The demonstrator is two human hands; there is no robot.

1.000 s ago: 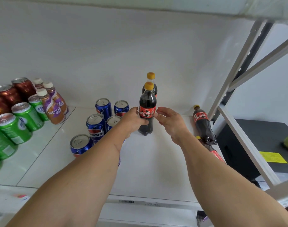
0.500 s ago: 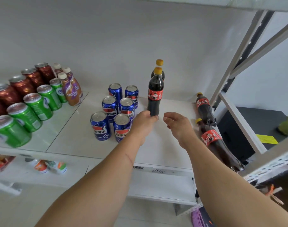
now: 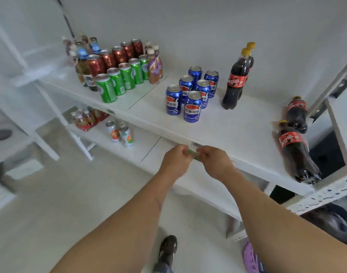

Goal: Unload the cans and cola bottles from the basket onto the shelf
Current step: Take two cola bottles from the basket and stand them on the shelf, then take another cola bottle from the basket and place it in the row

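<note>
Two cola bottles stand upright on the white shelf [image 3: 237, 131], one [image 3: 234, 81] in front of the other [image 3: 250, 56]. Two more cola bottles lie on their sides at the shelf's right end, one behind [image 3: 296, 113] and one nearer [image 3: 294, 152]. Several blue Pepsi cans [image 3: 192, 107] stand in a cluster left of the upright bottles. My left hand [image 3: 174, 162] and right hand [image 3: 216, 162] meet at the shelf's front edge, fingertips pinched on a small blurred green strip [image 3: 192, 153]. A corner of the purple basket [image 3: 251, 259] shows at the bottom.
Green cans [image 3: 117, 81], red cans [image 3: 119, 54] and Nescafe bottles [image 3: 154, 69] fill the shelf's left section. Small bottles [image 3: 127, 136] stand on the lower shelf. A slanted metal post [image 3: 334, 79] bounds the right end. My sandalled foot [image 3: 168, 247] is on the floor.
Both hands let go of the front upright cola bottle and drew back to the shelf's front edge. The view pulled back and tilted down, bringing the lower shelf and floor into sight.
</note>
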